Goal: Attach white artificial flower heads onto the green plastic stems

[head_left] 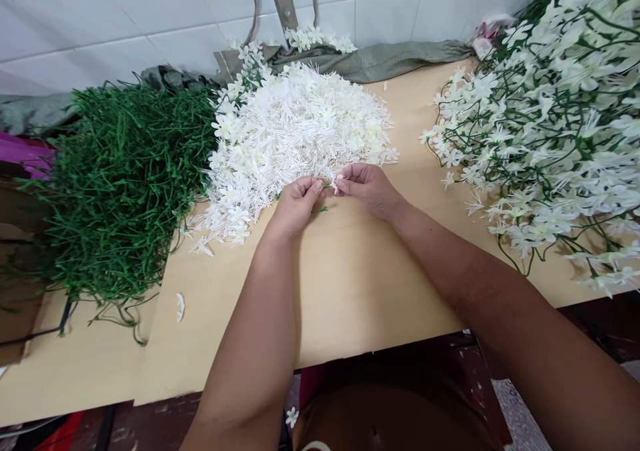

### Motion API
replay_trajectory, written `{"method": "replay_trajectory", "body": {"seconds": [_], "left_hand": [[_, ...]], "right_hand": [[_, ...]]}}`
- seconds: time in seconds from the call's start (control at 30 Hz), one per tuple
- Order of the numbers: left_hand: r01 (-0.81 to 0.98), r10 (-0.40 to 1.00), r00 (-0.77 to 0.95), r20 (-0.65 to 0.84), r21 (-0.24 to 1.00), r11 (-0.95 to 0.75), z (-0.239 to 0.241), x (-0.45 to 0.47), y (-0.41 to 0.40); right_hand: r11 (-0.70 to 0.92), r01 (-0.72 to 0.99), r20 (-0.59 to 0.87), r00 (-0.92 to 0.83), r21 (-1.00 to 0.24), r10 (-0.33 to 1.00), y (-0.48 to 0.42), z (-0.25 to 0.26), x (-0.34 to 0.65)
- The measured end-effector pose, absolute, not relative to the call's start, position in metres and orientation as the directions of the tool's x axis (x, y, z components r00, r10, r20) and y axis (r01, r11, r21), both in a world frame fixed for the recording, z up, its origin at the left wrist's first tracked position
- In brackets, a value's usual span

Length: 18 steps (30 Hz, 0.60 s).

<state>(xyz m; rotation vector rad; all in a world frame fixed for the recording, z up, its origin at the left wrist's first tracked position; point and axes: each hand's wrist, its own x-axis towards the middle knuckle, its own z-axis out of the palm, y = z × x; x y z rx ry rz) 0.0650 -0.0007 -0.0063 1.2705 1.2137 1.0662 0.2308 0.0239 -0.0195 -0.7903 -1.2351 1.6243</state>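
Note:
My left hand (296, 204) pinches a thin green plastic stem (323, 208) at the near edge of a heap of loose white plastic flower heads (295, 131). Right beside it, my right hand (367, 186) grips one small white flower head (336, 183) between its fingertips, close against the tip of the stem. The two hands almost touch above the pale wooden table (350, 284).
A mound of bare green stems (120, 178) lies at the left. Finished green sprays with white flowers (550, 124) are piled at the right. Grey-green cloth (380, 61) runs along the tiled wall behind. A loose petal (180, 306) lies near the front left.

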Motion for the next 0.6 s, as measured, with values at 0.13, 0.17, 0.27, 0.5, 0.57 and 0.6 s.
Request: {"method": "replay_trajectory", "body": {"seconds": [0.13, 0.17, 0.27, 0.5, 0.57, 0.6], "left_hand": [[0.082, 0.993, 0.103, -0.064, 0.995, 0.056, -0.0052, 0.0646, -0.0008], [0.083, 0.993, 0.102, -0.067, 0.995, 0.058, -0.0049, 0.0647, -0.0008], [0.088, 0.992, 0.096, -0.076, 0.994, 0.068, -0.0038, 0.0653, -0.001], [0.098, 0.997, 0.054, -0.058, 0.994, 0.052, -0.004, 0.0694, -0.0007], [0.085, 0.998, 0.044, -0.053, 0.995, 0.049, -0.0056, 0.0705, 0.0], [0.083, 0.998, 0.044, -0.049, 0.996, 0.045, -0.0064, 0.0707, 0.0004]], "right_hand": [[-0.084, -0.287, 0.026, -0.36, -0.954, 0.933, 0.0233, -0.0184, 0.2297], [-0.079, -0.285, 0.028, -0.354, -0.955, 0.935, 0.023, -0.0185, 0.2291], [-0.045, -0.262, 0.048, -0.335, -0.964, 0.941, 0.022, -0.0192, 0.2266], [0.046, -0.185, 0.106, -0.332, -0.982, 0.937, 0.0214, -0.0248, 0.2241], [0.059, -0.17, 0.115, -0.341, -0.984, 0.933, 0.0219, -0.0258, 0.2242], [0.055, -0.166, 0.111, -0.345, -0.985, 0.932, 0.0221, -0.0259, 0.2244]]}}
